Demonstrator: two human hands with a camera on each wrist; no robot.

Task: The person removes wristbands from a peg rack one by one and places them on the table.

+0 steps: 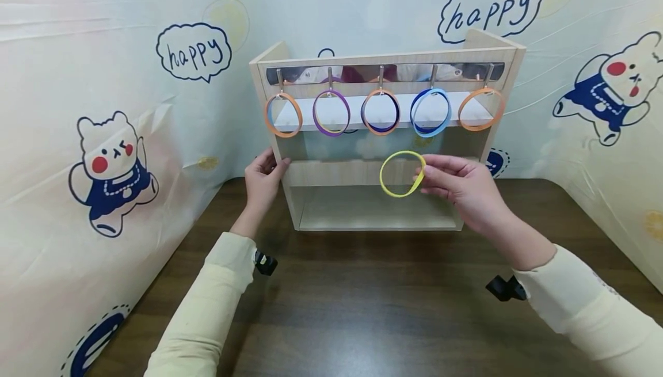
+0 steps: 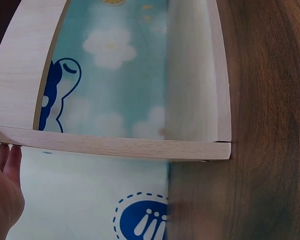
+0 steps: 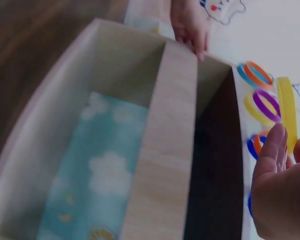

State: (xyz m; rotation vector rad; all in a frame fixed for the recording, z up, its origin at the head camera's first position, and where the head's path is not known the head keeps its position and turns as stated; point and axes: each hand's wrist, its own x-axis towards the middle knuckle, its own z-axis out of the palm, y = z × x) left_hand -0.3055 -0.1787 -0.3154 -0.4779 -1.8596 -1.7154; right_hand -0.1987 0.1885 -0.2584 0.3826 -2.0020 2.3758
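Observation:
A wooden shelf unit (image 1: 336, 174) stands on the table with coloured ring bands hanging from its metal hooks. My right hand (image 1: 463, 186) pinches a yellow ring band (image 1: 417, 183) between thumb and fingers, in front of the shelf's middle board and below the hanging bands. The same yellow band shows nearly edge-on in the right wrist view (image 3: 287, 110). My left hand (image 1: 263, 180) grips the front edge of the shelf's left side panel, thumb at the front and fingers on the outer side. Part of that hand (image 2: 4, 187) shows beside the panel in the left wrist view.
Along the hooks hang an orange band (image 1: 298, 113) over a blue one, a purple band (image 1: 348, 113) with a yellow one, an orange band (image 1: 397, 115) with dark blue, light and dark blue bands (image 1: 448, 109), and another orange band (image 1: 503, 111). A printed cloth (image 1: 119, 8) surrounds the brown table (image 1: 362, 296).

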